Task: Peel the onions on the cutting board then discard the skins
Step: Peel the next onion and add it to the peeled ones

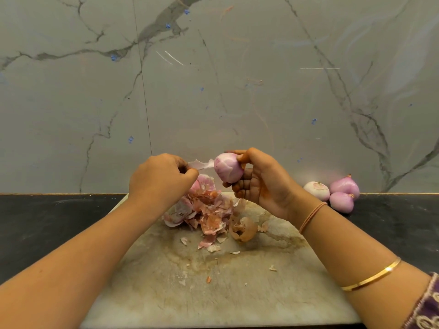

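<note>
My right hand (pixel 259 184) holds a pale purple onion (pixel 227 169) in its fingers, raised above the far end of the cutting board (pixel 213 288). A thin strip of skin (pixel 202 164) stretches from the onion to my left hand (pixel 161 179), which pinches its free end. Below both hands a heap of pink and brown onion skins (pixel 204 214) lies on the board, with small flakes scattered toward me.
Three peeled onions (pixel 335 192) rest on the black counter (pixel 47 224) at the right, against the grey marbled wall (pixel 213 79). The board is stained and worn, and it fills the middle of the counter.
</note>
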The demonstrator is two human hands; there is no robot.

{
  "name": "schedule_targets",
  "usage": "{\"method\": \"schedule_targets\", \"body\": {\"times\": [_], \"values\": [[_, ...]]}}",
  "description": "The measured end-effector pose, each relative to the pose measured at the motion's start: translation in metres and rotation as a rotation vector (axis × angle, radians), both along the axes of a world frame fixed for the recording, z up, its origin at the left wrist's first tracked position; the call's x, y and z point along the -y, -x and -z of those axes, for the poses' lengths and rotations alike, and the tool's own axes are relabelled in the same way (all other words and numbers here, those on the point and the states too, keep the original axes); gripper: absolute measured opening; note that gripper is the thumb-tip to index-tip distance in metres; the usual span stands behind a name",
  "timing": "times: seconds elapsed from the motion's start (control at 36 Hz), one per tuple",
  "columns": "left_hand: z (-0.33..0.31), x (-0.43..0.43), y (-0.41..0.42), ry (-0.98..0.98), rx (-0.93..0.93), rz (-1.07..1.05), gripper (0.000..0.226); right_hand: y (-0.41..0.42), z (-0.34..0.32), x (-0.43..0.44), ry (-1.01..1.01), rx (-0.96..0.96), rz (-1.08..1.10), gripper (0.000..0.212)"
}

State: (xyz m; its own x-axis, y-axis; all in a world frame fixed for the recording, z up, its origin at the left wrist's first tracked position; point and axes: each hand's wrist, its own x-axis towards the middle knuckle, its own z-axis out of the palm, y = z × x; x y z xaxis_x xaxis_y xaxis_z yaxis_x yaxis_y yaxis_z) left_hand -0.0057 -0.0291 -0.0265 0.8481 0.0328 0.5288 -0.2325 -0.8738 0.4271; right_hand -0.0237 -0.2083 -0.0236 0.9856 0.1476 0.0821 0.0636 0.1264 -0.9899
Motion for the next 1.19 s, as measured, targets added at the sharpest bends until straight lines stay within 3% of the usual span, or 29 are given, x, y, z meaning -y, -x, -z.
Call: {"method": "schedule_targets", "body": {"times": [0.22,0.42,0.61,0.67,0.72,0.78,0.86,1.03,1.19], "values": [[-0.001,0.003,0.002,-0.013,0.004,0.004,0.023,-0.001,0.001,-0.002,-0.137,-0.003,0.081,0.017],[-0.003,-0.007,-0.004,-0.018,0.0,-0.055,0.022,-0.001,-0.005,0.007,-0.28,0.023,0.206,0.024],[0.0,0.0,-0.002,-0.071,0.028,0.07,0.023,0.001,-0.001,0.002,-0.114,-0.017,0.135,0.039],[0.001,-0.001,-0.003,-0.028,0.138,0.203,0.022,0.002,-0.001,0.001,-0.064,-0.029,0.126,0.042],[0.002,-0.002,-0.004,-0.011,0.257,0.353,0.034,0.004,-0.001,0.002,-0.016,-0.038,0.131,0.043],[0.002,-0.003,-0.006,-0.035,0.309,0.485,0.048,0.005,-0.001,0.002,0.04,-0.039,0.135,0.045],[0.004,-0.003,-0.007,-0.086,0.342,0.616,0.049,0.007,-0.002,0.002,0.124,-0.019,0.123,0.048],[0.003,-0.002,-0.006,-0.124,0.41,0.673,0.035,0.009,-0.003,0.0,0.231,0.013,0.106,0.048],[0.004,-0.003,-0.006,-0.151,0.335,0.678,0.034,0.011,-0.002,0.0,0.319,0.024,0.116,0.048]]}}
